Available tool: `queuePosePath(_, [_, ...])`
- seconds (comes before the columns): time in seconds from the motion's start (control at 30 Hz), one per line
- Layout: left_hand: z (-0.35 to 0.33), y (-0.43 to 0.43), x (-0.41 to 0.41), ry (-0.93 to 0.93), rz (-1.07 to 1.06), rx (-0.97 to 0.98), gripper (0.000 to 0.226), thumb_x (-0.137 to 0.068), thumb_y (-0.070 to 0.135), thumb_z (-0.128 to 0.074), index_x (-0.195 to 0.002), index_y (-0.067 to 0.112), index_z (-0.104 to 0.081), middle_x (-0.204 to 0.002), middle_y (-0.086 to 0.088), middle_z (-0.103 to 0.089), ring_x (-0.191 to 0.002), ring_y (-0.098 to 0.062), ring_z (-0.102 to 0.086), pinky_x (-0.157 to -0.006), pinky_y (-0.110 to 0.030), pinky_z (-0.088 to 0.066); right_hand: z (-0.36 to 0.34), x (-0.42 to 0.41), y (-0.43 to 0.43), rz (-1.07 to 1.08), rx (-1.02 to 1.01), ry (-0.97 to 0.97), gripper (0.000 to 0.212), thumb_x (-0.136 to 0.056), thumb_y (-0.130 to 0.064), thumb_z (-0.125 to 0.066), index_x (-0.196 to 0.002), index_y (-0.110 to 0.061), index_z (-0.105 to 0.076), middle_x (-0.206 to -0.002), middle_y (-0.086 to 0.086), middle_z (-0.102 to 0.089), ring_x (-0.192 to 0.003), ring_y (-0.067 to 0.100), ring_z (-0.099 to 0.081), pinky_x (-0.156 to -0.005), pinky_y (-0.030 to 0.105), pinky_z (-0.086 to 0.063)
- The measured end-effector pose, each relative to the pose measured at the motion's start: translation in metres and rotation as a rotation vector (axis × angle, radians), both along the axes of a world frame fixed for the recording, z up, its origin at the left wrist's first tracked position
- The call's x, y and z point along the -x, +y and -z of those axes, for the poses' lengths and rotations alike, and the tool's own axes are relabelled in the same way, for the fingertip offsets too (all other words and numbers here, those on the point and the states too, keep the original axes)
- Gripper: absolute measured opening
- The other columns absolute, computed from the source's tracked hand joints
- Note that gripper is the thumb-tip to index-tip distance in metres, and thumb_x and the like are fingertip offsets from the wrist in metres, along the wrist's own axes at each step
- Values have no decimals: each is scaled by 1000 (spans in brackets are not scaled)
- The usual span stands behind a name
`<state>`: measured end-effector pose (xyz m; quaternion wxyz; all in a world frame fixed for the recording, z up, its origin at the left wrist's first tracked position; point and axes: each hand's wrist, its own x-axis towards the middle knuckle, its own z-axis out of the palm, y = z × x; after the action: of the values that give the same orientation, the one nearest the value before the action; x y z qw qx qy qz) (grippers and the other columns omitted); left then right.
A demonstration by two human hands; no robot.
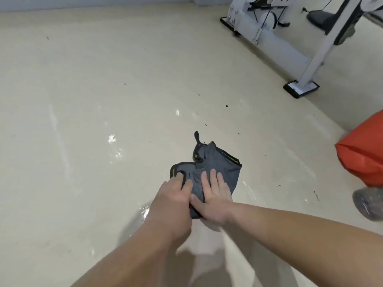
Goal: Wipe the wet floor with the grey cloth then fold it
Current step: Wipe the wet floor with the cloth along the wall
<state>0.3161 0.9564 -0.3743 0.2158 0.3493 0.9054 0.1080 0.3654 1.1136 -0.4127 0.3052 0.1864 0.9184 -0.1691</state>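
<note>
The grey cloth [219, 164], with dark trim and small yellow-green marks, lies bunched on the cream floor [103, 79] just ahead of me. A dark loop of it sticks out at the far end. My left hand [176, 195] grips the cloth's near-left edge with curled fingers. Pressing flat on the cloth's near side is my right hand [213, 197], its fingers spread. Shiny wet patches [113, 139] and pale streaks show on the floor to the left, and a wet patch [144, 212] glistens by my left wrist.
A white metal exercise frame [275, 44] with black feet stands at the back right. An orange bag [366, 156] sits at the right edge, with a clear plastic-wrapped thing [366, 204] below it. Small dark specks dot the floor.
</note>
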Motion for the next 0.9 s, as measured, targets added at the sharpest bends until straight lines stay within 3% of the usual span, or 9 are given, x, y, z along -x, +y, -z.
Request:
queuePosePath(0.07, [-4,5,-6,-41,-23,53,74,-83,25,-56,-154,22,-32,-163,-8,-20,-132,-24,-38,-112,-26,-30,8,1,15,17,-12,98,88,-99,-71,-22,-157,-26,26,-164,4,36,-149,23,37,-123,43,17])
queuePosePath(0.13, [-7,13,-7,-16,-80,53,69,-81,31,-53,-148,23,-38,-156,-7,-29,-126,-23,-41,-108,-27,-35,12,6,33,54,-32,178,94,-95,-77,-21,-157,-26,27,-163,2,36,-149,22,37,-123,44,19])
queuePosePath(0.33, [-32,68,-22,51,-50,101,85,-71,28,-25,-153,13,-35,-154,-16,-33,-130,-32,-36,-110,-35,-32,8,2,102,96,-91,155,87,-96,-74,-8,-158,-22,25,-163,4,36,-150,21,34,-125,44,15])
queuePosePath(0.4, [-36,94,-29,58,0,80,80,-74,28,-28,-153,12,-35,-155,-19,-31,-132,-33,-36,-110,-34,-31,10,-11,135,172,-130,148,83,-97,-71,-5,-159,-22,23,-165,6,33,-151,22,32,-125,45,14])
queuePosePath(0.5, [-33,132,-40,30,84,109,74,-87,20,-47,-156,12,-24,-165,-18,-13,-143,-32,-26,-117,-32,-21,14,-41,182,282,-173,137,85,-98,-71,-8,-160,-21,20,-166,8,29,-153,24,27,-125,44,13])
queuePosePath(0.63, [-17,174,-59,27,161,47,72,-83,14,-50,-152,16,-29,-160,-16,-20,-137,-30,-32,-116,-34,-27,17,-97,208,371,-200,150,85,-98,-71,-10,-160,-20,19,-167,8,27,-154,24,26,-126,44,12])
queuePosePath(0.8, [-4,212,-90,-12,277,-13,71,-90,19,-48,-157,15,-25,-164,-14,-11,-140,-30,-29,-120,-32,-23,17,-180,184,331,-194,164,80,-101,-67,-10,-156,-22,27,-164,5,34,-150,21,35,-125,42,15])
queuePosePath(0.9, [7,227,-99,16,345,-24,70,-86,20,-47,-153,15,-26,-159,-14,-18,-140,-32,-27,-120,-35,-23,13,-207,182,257,-182,93,79,-100,-68,-11,-147,-24,35,-158,3,44,-145,19,43,-122,40,21])
